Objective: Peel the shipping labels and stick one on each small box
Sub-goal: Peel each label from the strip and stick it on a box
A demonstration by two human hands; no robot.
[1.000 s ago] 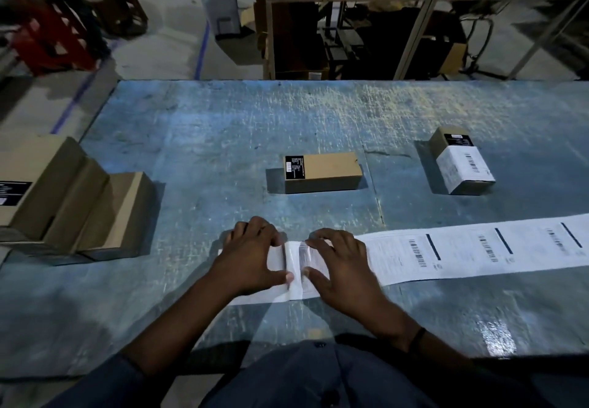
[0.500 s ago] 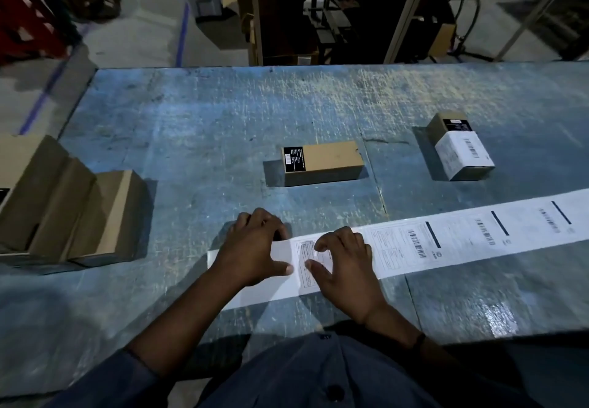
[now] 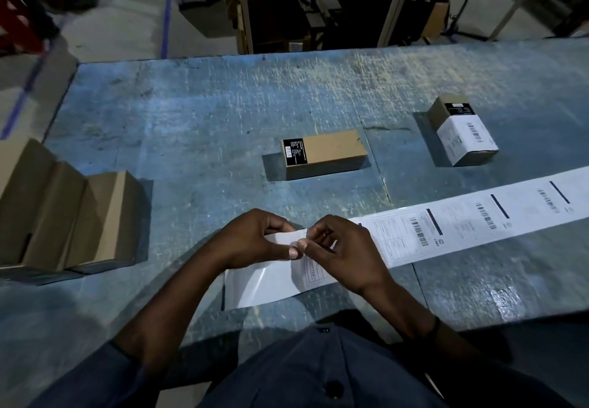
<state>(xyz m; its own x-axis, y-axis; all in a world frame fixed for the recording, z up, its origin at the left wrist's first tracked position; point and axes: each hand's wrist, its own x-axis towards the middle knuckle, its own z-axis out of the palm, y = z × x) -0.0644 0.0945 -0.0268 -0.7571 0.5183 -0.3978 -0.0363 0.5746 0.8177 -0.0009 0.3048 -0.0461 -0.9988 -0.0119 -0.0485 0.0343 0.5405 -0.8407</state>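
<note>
while hands (image 3: pixel 251 238) (image 3: pixel 347 251) pinch its lifted end | label strip (image 3: pixel 462 225) white; barcoded

Single view: a wide-angle camera worn on the person's head. It stands at the near edge of the surface (image 3: pixel 191 104) and faces forward and steeply down, toward the far edge. The brown box (image 3: pixel 325 152) sits near frame centre and serves as reference.

- Nearer than the brown box: left hand (image 3: pixel 251 238) and right hand (image 3: pixel 347 254), close to the lens. The shirt (image 3: pixel 318 369) fills the bottom border.
- Beyond the brown box: the surface's far edge, then floor (image 3: pixel 127 24) and a metal frame (image 3: pixel 395 2).
- Left of the brown box: a row of boxes (image 3: pixel 79 216), cut by the frame border.
- Right of the brown box: the label strip (image 3: pixel 478 216), running out of frame.

The far edge rises rightward, so the view is slightly rolled.
</note>
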